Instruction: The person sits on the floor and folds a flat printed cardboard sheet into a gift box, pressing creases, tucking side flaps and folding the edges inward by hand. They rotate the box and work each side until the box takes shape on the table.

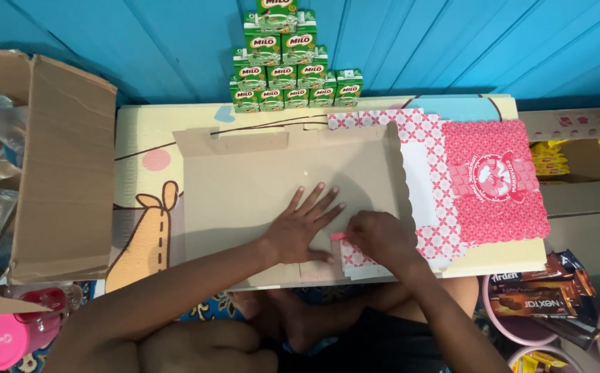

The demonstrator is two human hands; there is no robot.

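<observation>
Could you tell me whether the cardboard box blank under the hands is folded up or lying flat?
Flat: the box blank lies spread on the table, brown inside up.

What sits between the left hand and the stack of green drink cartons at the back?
In the head view, only the bare brown inside of the flat cardboard box lies between the left hand and the green cartons.

Both forearms bare to elbow, no sleeves in view. Left hand [300, 224] and right hand [381, 238] bare: no gloves, rings, watch or bracelets visible. Short, unpainted fingernails on left hand. Legs bare at knees; dark garment, black or near it, over lap at frame bottom.
</observation>
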